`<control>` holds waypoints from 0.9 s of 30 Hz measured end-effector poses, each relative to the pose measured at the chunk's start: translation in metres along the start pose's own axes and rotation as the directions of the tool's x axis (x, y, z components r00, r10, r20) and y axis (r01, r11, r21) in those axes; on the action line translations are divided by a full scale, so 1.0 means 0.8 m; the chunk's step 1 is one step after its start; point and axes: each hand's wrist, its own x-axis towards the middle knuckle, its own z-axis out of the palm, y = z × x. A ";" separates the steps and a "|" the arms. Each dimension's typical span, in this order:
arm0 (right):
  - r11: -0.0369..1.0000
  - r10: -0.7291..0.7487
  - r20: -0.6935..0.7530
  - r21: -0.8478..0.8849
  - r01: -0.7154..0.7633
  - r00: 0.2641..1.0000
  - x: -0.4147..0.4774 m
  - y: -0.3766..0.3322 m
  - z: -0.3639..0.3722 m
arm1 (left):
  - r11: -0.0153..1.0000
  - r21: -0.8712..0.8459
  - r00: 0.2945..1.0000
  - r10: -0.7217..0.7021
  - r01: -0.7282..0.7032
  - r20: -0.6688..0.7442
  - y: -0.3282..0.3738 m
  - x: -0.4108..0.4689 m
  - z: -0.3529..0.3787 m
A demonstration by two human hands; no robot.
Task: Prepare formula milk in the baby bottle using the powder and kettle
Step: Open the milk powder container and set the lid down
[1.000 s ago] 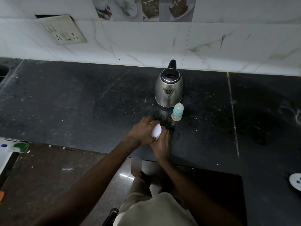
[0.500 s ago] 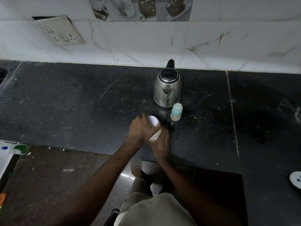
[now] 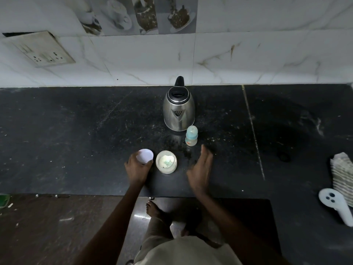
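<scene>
A steel kettle (image 3: pixel 178 111) with a black lid stands at the back of the black counter (image 3: pixel 76 140). In front of it, to the right, stands a small capped baby bottle (image 3: pixel 191 135) with a pale blue top. An uncovered powder jar (image 3: pixel 166 162) sits near the counter's front, white powder and a greenish scoop inside. My left hand (image 3: pixel 138 169) holds the jar's white lid (image 3: pixel 145 155) just left of the jar. My right hand (image 3: pixel 201 169) hovers with its fingers spread, right of the jar and below the bottle, blurred.
A folded striped cloth (image 3: pixel 342 175) and a white controller-like device (image 3: pixel 336 204) lie at the counter's right edge. A switch panel (image 3: pixel 41 49) is on the tiled wall at left. The counter's front edge runs under my wrists, with floor and my feet below.
Both hands were clasped on the closed jar. The lid has come off and moved left in my left hand; my right hand let go of the jar and moved right.
</scene>
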 end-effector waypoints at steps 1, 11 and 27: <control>0.999 -0.009 -0.026 0.038 0.010 1.000 0.023 -0.003 -0.007 | 0.999 0.045 1.000 0.000 0.000 -0.008 -0.001 -0.005 0.000; 0.890 -0.203 0.446 -0.286 0.354 0.872 0.148 -0.056 -0.021 | 0.984 0.174 0.998 0.043 -0.033 -0.053 -0.013 -0.022 0.000; 0.861 -0.165 0.545 -0.327 0.390 0.822 0.096 -0.015 -0.065 | 0.858 -0.105 0.838 0.514 -0.503 0.181 0.132 -0.111 0.093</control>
